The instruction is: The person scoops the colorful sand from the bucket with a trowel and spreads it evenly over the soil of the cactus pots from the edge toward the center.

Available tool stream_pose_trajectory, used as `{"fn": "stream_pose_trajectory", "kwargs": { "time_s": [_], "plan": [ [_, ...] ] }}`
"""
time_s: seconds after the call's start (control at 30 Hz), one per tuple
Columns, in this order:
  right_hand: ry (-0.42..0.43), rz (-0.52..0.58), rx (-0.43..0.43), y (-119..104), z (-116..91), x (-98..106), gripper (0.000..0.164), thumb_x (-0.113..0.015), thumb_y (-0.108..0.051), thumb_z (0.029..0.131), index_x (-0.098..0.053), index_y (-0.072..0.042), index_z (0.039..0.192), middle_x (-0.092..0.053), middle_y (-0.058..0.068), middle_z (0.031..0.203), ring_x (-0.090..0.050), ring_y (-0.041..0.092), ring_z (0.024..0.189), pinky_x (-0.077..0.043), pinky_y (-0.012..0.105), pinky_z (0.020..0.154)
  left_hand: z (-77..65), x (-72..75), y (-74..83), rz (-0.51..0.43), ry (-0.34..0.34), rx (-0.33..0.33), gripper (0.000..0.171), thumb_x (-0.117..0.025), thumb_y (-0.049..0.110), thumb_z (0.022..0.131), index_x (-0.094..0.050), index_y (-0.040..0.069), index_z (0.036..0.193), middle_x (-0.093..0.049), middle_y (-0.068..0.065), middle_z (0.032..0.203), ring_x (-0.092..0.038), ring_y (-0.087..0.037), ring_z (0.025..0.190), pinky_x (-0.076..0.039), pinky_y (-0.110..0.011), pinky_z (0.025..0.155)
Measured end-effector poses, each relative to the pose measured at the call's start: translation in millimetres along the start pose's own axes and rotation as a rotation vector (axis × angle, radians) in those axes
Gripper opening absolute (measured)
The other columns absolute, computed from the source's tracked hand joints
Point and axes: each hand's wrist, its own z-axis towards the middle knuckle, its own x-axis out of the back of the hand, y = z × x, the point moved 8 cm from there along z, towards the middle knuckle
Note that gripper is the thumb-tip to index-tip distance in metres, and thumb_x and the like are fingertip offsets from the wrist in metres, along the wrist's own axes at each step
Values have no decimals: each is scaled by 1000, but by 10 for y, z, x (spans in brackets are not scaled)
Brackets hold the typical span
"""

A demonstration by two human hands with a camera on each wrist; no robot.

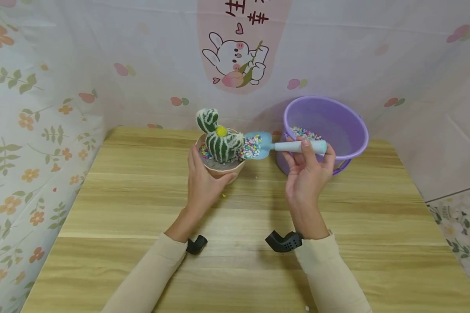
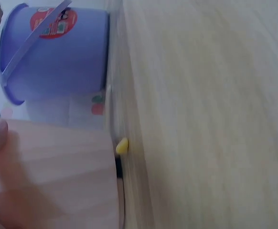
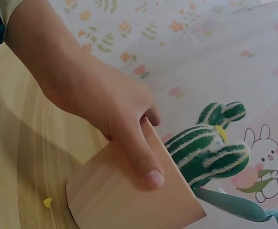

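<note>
A terracotta-coloured flowerpot (image 1: 236, 168) stands on the wooden table, holding a green striped cactus (image 1: 221, 148) with a yellow bloom. My left hand (image 1: 203, 184) grips the pot's left side, thumb across its front. With my right hand (image 1: 307, 176) I hold the pale handle of a small blue trowel (image 1: 265, 145). Colourful pebbles (image 1: 251, 148) lie on its blade, whose tip is over the pot's right rim beside the cactus. Inside the pot, grey soil shows at the front and some pebbles at the left. In the right wrist view, the trowel blade (image 3: 232, 204) meets the rim.
Behind my right hand stands a purple bucket (image 1: 346, 150) with more pebbles (image 1: 305, 134) inside. A yellow pebble (image 2: 122, 146) lies on the table by the pot's base. Printed cloth (image 1: 152, 56) hangs along the table's back.
</note>
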Motion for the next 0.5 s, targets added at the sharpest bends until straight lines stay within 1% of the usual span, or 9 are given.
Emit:
{"fn": "stream_pose_trajectory", "kwargs": {
  "time_s": [0.1, 0.23, 0.3, 0.37, 0.5],
  "plan": [
    [-3, -7, 5, -1, 7, -16, 38, -70, 1, 87, -46, -1, 117, -65, 22, 92, -71, 38, 80, -54, 53, 79, 38, 25, -42, -28, -48, 11, 133, -88, 50, 64, -2, 12, 157, -13, -14, 160, -26, -32, 143, -35, -54, 108],
    [0, -22, 8, -4, 10, -34, 38, -70, 1, 86, -46, -1, 115, -65, 22, 90, -71, 37, 78, -54, 52, 77, 88, 35, -83, -72, -132, 4, 132, -89, 44, 65, 1, 18, 157, -11, -11, 161, -18, -28, 147, -28, -52, 113],
    [3, -28, 5, -3, 11, -43, 37, -71, 1, 86, -46, -1, 114, -66, 22, 89, -71, 35, 76, -56, 51, 74, 101, 34, -101, -81, -155, 1, 131, -89, 43, 66, 1, 19, 157, -12, -10, 161, -17, -27, 147, -26, -51, 114],
    [6, -33, 4, -2, 12, -49, 37, -71, 2, 85, -47, -1, 112, -65, 22, 88, -71, 34, 74, -56, 50, 72, 104, 35, -111, -80, -157, 0, 131, -90, 42, 65, 0, 18, 157, -13, -11, 161, -18, -28, 147, -25, -52, 115],
    [1, -36, 10, -6, 15, -69, 38, -72, 2, 84, -46, -1, 112, -65, 21, 86, -71, 33, 72, -57, 49, 69, 97, 26, -115, -74, -124, 7, 131, -90, 43, 64, -2, 16, 157, -15, -13, 161, -20, -29, 146, -26, -50, 115]
  ]
}}
